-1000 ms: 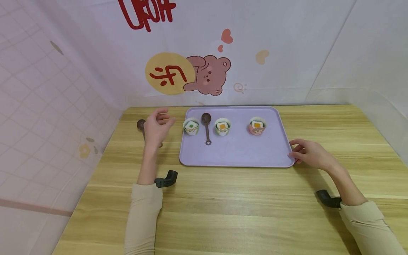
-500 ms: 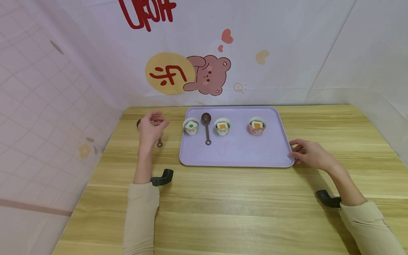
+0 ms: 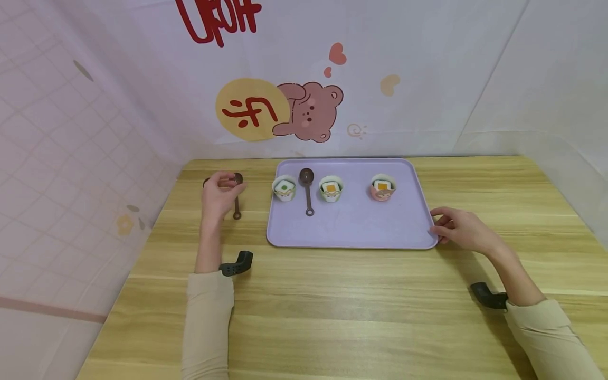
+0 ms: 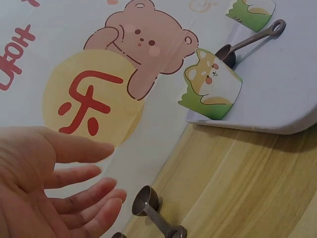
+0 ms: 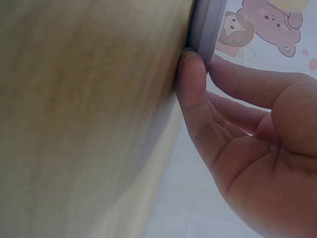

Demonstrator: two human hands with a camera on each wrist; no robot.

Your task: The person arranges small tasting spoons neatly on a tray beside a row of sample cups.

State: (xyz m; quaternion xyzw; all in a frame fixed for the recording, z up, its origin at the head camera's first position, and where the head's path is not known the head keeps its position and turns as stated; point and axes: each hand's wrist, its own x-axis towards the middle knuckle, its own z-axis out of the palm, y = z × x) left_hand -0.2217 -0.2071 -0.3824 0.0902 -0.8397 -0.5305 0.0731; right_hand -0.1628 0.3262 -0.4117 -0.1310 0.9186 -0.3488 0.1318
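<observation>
My left hand [image 3: 219, 196] hovers over the table left of the tray, its fingers loosely curved and holding nothing. A brown measuring spoon [image 3: 237, 203] lies just beside its fingertips; a second brown spoon [image 3: 206, 182] is mostly hidden behind the hand. At the lilac tray's [image 3: 351, 232] right front corner, my right hand [image 3: 463, 228] pinches the rim between thumb and fingers. On the tray are a green paper cup [image 3: 285, 195] at the left edge, another measuring spoon [image 3: 309, 198], a second green cup [image 3: 331, 196] and a pink cup [image 3: 382, 194].
The cups hold white pieces, one with a green dot and two with orange squares. Behind the wooden table [image 3: 332, 306] hangs a white backdrop [image 3: 427, 79] printed with a bear; a pale wall covering [image 3: 57, 174] stands at left.
My left hand has moved left and a little nearer, uncovering the spoon closer to the tray. The right hand stays on the tray corner.
</observation>
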